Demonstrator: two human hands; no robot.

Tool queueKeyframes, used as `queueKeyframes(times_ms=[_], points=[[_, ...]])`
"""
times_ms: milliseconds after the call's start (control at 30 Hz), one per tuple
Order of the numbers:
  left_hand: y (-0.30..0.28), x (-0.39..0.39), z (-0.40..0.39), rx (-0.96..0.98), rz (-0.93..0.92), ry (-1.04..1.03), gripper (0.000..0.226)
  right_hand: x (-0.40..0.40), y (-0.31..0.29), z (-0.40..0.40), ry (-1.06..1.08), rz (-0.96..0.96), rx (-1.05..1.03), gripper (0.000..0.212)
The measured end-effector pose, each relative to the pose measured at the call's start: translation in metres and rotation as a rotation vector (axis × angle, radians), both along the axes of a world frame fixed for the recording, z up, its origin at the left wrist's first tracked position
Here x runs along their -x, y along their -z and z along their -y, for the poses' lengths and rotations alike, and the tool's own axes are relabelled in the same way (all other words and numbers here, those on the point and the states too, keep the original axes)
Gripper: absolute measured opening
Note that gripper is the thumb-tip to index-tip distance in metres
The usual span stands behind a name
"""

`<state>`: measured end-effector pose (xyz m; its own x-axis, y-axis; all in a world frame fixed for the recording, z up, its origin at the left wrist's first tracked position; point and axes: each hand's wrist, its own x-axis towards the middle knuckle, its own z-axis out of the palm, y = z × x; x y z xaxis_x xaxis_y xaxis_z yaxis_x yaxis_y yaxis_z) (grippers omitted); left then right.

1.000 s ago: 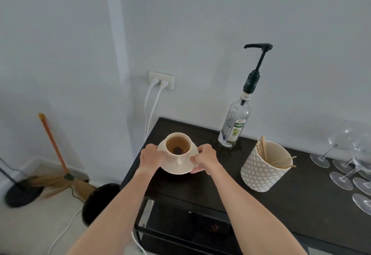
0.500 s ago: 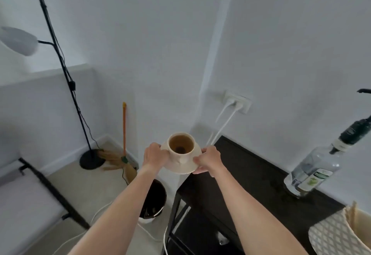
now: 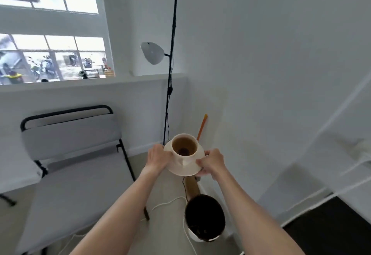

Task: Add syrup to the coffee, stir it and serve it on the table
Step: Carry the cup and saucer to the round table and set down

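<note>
Cream cup [image 3: 184,147] sits upright on the saucer [image 3: 183,169]; your left hand [image 3: 158,159] and right hand [image 3: 212,163] have fingers [image 3: 200,162] clamped on its rim.

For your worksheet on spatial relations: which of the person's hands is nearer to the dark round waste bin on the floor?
Right. The right hand grips the cream saucer's right rim, almost above the dark round waste bin; the left hand holds the opposite rim, further left.
</note>
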<state>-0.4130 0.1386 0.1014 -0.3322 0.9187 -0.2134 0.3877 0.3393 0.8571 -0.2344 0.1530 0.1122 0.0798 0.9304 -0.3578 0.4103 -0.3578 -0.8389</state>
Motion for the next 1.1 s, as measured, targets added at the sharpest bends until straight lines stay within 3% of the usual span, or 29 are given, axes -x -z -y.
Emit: queueKeyframes(times_ms=[167,267,400,667,1100], points=[[0.008,0.092,-0.004,-0.010,-0.021,-0.174,0.014,0.099,0.013,-0.031,-0.164,-0.033,0.012,0.014],[0.017,0.148,-0.005,0.000,-0.024,-0.287,0.030,0.155,0.022,-0.046,-0.261,-0.020,-0.001,0.014],[0.025,0.215,0.000,0.026,-0.040,-0.401,0.026,0.228,0.024,-0.058,-0.389,-0.015,0.028,0.025],[0.039,0.328,0.019,0.091,-0.084,-0.654,0.023,0.366,0.028,-0.081,-0.680,0.049,0.058,0.019],[0.039,0.470,0.090,0.074,-0.034,-1.070,0.022,0.569,0.022,-0.055,-1.050,0.096,0.080,0.019]])
